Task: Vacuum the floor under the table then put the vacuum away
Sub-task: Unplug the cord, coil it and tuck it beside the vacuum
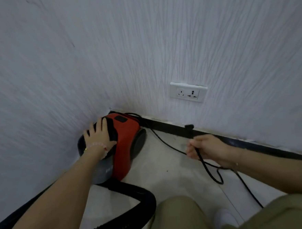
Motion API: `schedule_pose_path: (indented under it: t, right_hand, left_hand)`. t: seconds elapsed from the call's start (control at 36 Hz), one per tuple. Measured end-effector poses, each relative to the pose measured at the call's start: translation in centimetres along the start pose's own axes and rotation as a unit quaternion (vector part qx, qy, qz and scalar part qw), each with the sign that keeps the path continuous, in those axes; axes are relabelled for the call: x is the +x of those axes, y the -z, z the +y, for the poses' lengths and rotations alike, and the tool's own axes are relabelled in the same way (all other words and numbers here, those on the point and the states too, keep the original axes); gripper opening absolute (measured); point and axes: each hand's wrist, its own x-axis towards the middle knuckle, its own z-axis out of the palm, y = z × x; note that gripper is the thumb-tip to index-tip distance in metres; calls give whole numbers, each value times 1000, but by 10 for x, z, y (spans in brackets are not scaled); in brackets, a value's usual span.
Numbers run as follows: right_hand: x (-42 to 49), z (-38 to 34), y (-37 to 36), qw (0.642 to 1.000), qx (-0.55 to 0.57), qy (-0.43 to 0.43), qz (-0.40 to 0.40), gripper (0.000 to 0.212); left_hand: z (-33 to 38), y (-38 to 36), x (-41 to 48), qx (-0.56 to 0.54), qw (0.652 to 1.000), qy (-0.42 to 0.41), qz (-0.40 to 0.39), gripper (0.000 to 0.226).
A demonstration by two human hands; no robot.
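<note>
A red and black canister vacuum [125, 143] sits on the floor in the corner where two white walls meet. My left hand [98, 136] rests flat on its black top, fingers spread. My right hand [205, 147] grips the vacuum's black power cord [168, 145], and the plug [189, 127] sticks up just above my fingers. The cord runs from the back of the vacuum to my hand, then loops down across the floor. The thick black ribbed hose [135, 210] curves from the vacuum's front toward the bottom left.
A white double wall socket [188, 93] sits low on the right wall, with nothing plugged into it. A dark skirting board [256, 143] runs along that wall. My knees in olive trousers [179, 218] and a white shoe [224, 218] fill the bottom. The floor is pale tile.
</note>
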Motion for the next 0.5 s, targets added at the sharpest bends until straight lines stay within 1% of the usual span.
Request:
schedule_pose_path:
  t: [0.06,0.08,0.19,0.22,0.25,0.28,0.31,0.33,0.36,0.42,0.44,0.47,0.5]
  right_hand:
    - [1,-7,10,998,32,25,42,21]
    - [-1,-11,13,998,20,36,42,21]
    - [-15,-10,14,996,-67,47,-19,24]
    - [-19,-10,16,995,-90,48,-24,24]
    - [-23,-13,19,992,-110,50,-26,25]
    - [-25,-16,22,990,-129,53,-27,26]
    - [-28,-21,23,987,-150,56,-28,26]
    - [-30,-26,25,983,-173,58,-29,27]
    - [-33,-33,25,979,-193,59,-32,28]
    - [-39,-46,20,974,-214,62,-43,26]
    - [-42,-52,16,972,-217,68,-52,25]
    - [-45,-58,11,972,-215,78,-62,27]
    - [-48,-64,7,972,-207,89,-73,28]
  left_hand:
    - [-1,1,0,16,1000,-7,-13,105]
    - [-2,2,0,16,1000,-9,-22,107]
    - [6,17,1,-4,995,-16,-95,111]
    - [14,23,-2,-1,994,-41,-103,110]
    - [26,29,-7,-7,992,-83,-91,106]
    - [40,36,-15,-32,987,-143,-63,100]
    - [57,43,-24,-72,974,-213,-27,92]
    - [74,52,-36,-115,952,-283,14,84]
    - [90,60,-48,-146,924,-348,62,77]
    - [120,75,-70,-140,858,-461,180,65]
    - [132,81,-79,-124,825,-500,231,56]
    - [142,85,-84,-115,805,-520,261,49]
    - [149,90,-89,-112,798,-528,268,45]
